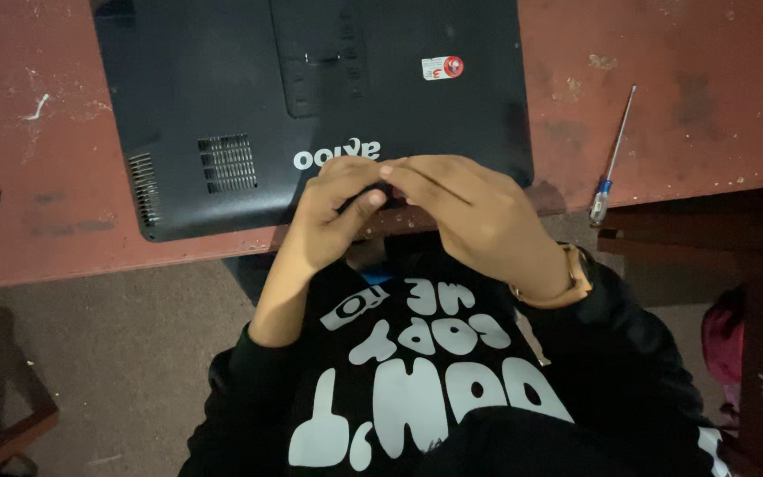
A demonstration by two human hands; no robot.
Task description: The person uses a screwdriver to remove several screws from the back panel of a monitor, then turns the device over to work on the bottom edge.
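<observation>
Both hands meet at frame centre over the near edge of the upturned black laptop (311, 97) on the red bench (19, 185). The left hand (333, 216) and right hand (474, 216) pinch fingertips together; whether either grip holds anything cannot be told. A screwdriver (612, 157) lies right.

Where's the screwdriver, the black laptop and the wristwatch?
screwdriver (600, 201): head view, on its blue and clear handle.
black laptop (214, 79): head view, on its upturned bottom cover.
wristwatch (577, 276): head view, on the band at the wrist.
</observation>
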